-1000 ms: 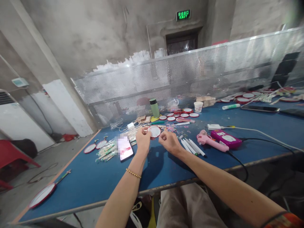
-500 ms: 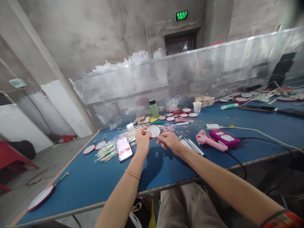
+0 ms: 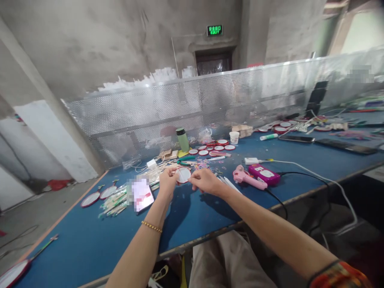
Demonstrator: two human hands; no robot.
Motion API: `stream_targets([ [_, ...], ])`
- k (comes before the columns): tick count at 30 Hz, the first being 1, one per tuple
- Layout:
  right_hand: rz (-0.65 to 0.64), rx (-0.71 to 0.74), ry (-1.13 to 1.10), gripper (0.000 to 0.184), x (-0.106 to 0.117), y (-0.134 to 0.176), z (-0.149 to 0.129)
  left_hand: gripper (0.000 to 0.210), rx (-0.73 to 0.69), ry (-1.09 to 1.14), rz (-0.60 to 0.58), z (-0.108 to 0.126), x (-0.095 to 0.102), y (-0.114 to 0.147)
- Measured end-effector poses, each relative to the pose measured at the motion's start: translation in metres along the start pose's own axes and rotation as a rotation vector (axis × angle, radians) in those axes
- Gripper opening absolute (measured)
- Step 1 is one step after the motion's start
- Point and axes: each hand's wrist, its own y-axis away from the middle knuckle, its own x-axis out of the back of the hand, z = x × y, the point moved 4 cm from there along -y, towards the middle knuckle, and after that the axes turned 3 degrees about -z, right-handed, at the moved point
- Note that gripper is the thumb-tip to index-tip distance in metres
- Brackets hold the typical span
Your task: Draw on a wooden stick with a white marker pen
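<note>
At centre frame, above the blue worktable (image 3: 90, 240), both hands meet around a small round disc with a red rim (image 3: 183, 175). The left hand (image 3: 167, 185) is curled closed, its fingertips pinching the disc's left edge; a gold bead bracelet (image 3: 151, 227) sits on that wrist. The right hand (image 3: 205, 182) is loosely curled, its fingertips closed at the disc's right edge; whether it pinches something thin against the rim cannot be told. The disc is held just above the table surface, face toward the camera. Left of the left hand lies a smartphone (image 3: 141, 195) with a lit screen, and further left a bundle of thin sticks (image 3: 115, 202) and two more red-rimmed discs (image 3: 99, 196). Right of the right hand lie white glue sticks (image 3: 229, 184), then a pink glue gun (image 3: 249, 180) and a pink power strip (image 3: 264, 174), both with cables running toward the right edge. Behind the hands, toward upper centre, stand a green bottle (image 3: 182, 140), a row of finished discs (image 3: 214, 148), loose coloured rubber bands (image 3: 207, 165) and a white cup (image 3: 234, 137). A perforated metal screen (image 3: 210, 100) closes the far side of the table. At lower left, a larger red-rimmed round fan (image 3: 13, 272) rests on the table corner.
</note>
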Motion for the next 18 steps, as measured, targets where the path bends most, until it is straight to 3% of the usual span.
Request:
stream_targets([
  [2, 0.022, 0.049, 0.132, 0.024, 0.037, -0.003, -0.005, 0.027, 0.011, 0.008, -0.033, -0.002, -0.003, -0.001],
  [5, 0.081, -0.076, 0.541, 0.021, 0.100, -0.018, 0.004, 0.024, 0.017, 0.025, -0.066, -0.002, -0.008, 0.000],
  [6, 0.014, -0.134, 0.748, 0.020, 0.114, -0.024, 0.010, 0.022, 0.017, 0.029, -0.073, -0.001, -0.010, 0.001],
  [8, -0.043, -0.205, 0.867, 0.015, 0.133, -0.035, 0.025, 0.017, 0.015, 0.030, -0.083, 0.000, -0.012, 0.002],
  [11, -0.110, -0.257, 0.979, 0.017, 0.133, -0.046, 0.049, 0.013, 0.009, 0.015, -0.092, 0.003, -0.012, 0.004],
  [16, -0.180, -0.226, 1.128, 0.050, 0.108, -0.056, 0.077, 0.014, 0.005, -0.019, -0.104, 0.007, -0.012, 0.008],
  [18, -0.205, -0.206, 1.179, 0.054, 0.101, -0.060, 0.082, 0.017, 0.000, -0.025, -0.104, 0.008, -0.013, 0.009],
])
